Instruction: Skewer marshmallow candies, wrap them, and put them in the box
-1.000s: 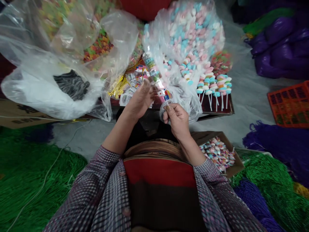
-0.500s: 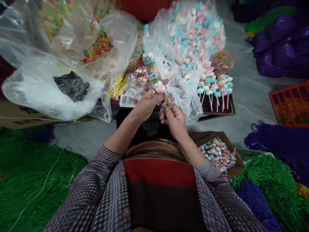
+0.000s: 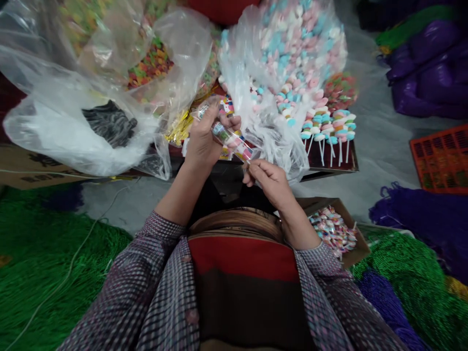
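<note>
A candy skewer in a clear printed wrapper [image 3: 236, 143] lies slanted between my two hands. My left hand [image 3: 205, 134] is wrapped round its upper end, thumb on the wrapper. With pinched fingers my right hand [image 3: 267, 176] holds the lower end, at the stick. Behind my left hand are printed wrappers [image 3: 226, 105], partly covered, and gold twist ties [image 3: 180, 127]. To the right, several pink, white and blue marshmallow skewers [image 3: 329, 127] lie on the dark table [image 3: 338, 163] with their white sticks toward me.
Large bags of marshmallows [image 3: 300, 44] and ring-shaped gummies [image 3: 151, 63] stand at the back. A plastic bag with black strands [image 3: 109, 124] lies left. Below the table's right side is a box [image 3: 360, 246] of wrapped candy. An orange crate [image 3: 440, 158] stands far right.
The wrapped skewer has tilted from near upright to slanting down right. My left hand has moved left and up and now covers its top. My right hand stays near the stick end.
</note>
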A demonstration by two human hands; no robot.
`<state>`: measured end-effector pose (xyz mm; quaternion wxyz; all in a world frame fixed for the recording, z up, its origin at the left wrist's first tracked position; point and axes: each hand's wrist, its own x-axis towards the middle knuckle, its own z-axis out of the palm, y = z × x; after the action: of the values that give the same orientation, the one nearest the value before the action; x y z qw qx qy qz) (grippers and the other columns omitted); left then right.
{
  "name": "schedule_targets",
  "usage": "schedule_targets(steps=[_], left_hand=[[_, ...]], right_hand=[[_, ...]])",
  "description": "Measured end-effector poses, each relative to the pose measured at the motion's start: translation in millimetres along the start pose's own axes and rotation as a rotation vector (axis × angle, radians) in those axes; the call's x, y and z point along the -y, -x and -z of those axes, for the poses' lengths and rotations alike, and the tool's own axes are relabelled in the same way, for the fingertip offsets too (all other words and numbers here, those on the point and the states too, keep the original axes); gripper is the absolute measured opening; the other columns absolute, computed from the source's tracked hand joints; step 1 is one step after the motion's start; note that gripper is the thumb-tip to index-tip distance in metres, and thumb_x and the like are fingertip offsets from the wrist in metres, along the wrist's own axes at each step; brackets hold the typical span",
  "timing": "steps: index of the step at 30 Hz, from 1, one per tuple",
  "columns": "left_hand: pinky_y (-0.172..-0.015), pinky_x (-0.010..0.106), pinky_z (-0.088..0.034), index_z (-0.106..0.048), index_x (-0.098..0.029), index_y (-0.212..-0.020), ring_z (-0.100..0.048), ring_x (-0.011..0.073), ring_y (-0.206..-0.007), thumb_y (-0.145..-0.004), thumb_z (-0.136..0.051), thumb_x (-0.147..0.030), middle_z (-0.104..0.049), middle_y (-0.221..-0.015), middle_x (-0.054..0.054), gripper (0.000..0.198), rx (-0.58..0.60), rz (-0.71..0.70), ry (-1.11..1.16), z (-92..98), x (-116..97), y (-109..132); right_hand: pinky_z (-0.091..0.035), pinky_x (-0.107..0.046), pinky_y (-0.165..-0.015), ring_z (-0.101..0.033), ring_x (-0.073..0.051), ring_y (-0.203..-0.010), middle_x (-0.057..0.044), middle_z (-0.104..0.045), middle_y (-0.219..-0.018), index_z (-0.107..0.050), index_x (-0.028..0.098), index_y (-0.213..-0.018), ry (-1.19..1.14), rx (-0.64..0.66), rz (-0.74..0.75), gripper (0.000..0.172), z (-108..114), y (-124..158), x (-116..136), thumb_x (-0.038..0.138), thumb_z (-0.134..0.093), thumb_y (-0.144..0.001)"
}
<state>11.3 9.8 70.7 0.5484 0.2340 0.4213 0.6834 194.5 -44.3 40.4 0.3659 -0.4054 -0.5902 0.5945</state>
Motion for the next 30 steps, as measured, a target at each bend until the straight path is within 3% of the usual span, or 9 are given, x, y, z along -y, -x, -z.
schedule_targets(steps=[3, 6, 12, 18, 21, 30], left_hand=[[-0.065, 0.026, -0.059, -0.058, -0.022, -0.08, -0.075, 0.0182, -0.082, -0.096, -0.059, -0.051, -0.058, -0.063, -0.001, 0.033, -0.036, 0.082, 0.05, 1.5, 10, -3], [-0.061, 0.025, -0.058, -0.061, -0.022, -0.084, -0.074, 0.0174, -0.075, -0.094, -0.061, -0.055, -0.059, -0.061, 0.0, 0.035, -0.023, 0.156, 0.058, 0.7, 14, -2], [-0.061, 0.024, -0.056, -0.061, -0.028, -0.116, -0.07, 0.0138, -0.064, -0.095, -0.064, -0.038, -0.054, -0.058, -0.007, 0.024, -0.018, 0.136, 0.008, -9.0, 20, 7], [-0.066, 0.024, -0.054, -0.057, -0.033, -0.13, -0.063, 0.0105, -0.055, -0.096, -0.063, -0.032, -0.048, -0.054, -0.01, 0.035, 0.008, 0.133, 0.01, -14.1, 23, 13], [-0.065, 0.024, -0.054, -0.051, -0.034, -0.141, -0.06, 0.0097, -0.05, -0.1, -0.056, -0.029, -0.047, -0.053, -0.011, 0.042, 0.024, 0.141, 0.057, -15.4, 23, 15], [-0.08, 0.027, -0.061, -0.058, -0.029, -0.137, -0.069, 0.0104, -0.06, -0.103, -0.049, -0.03, -0.048, -0.053, -0.009, 0.034, 0.014, 0.279, 0.141, -12.3, 30, 13]], right_hand=[[-0.052, -0.025, -0.061, -0.06, -0.009, -0.06, 0.001, -0.071, -0.076, -0.072, 0.022, -0.092, 0.018, -0.151, 0.022, 0.033, 4, -1, 3, 0.055, -0.065, -0.092], [-0.052, -0.025, -0.061, -0.062, -0.011, -0.067, 0.0, -0.072, -0.086, -0.071, 0.026, -0.096, 0.005, -0.292, 0.084, 0.026, 6, -4, 7, 0.051, -0.068, -0.091], [-0.057, -0.034, -0.079, -0.067, -0.019, -0.097, -0.004, -0.074, -0.112, -0.073, 0.028, -0.106, 0.181, -0.169, 0.202, 0.026, -2, -13, 10, 0.045, -0.075, -0.087], [-0.056, -0.036, -0.088, -0.069, -0.018, -0.091, -0.002, -0.078, -0.104, -0.074, 0.025, -0.107, 0.293, -0.154, 0.148, 0.019, -5, -16, -10, 0.033, -0.063, -0.093], [-0.056, -0.034, -0.088, -0.07, -0.017, -0.089, -0.002, -0.078, -0.104, -0.074, 0.025, -0.108, 0.382, -0.159, 0.212, 0.019, -5, -15, -11, 0.034, -0.067, -0.093], [-0.061, -0.036, -0.093, -0.075, -0.02, -0.103, -0.007, -0.079, -0.112, -0.072, 0.023, -0.115, 0.626, -0.112, 0.512, 0.029, 3, -17, -19, 0.044, -0.058, -0.1]])
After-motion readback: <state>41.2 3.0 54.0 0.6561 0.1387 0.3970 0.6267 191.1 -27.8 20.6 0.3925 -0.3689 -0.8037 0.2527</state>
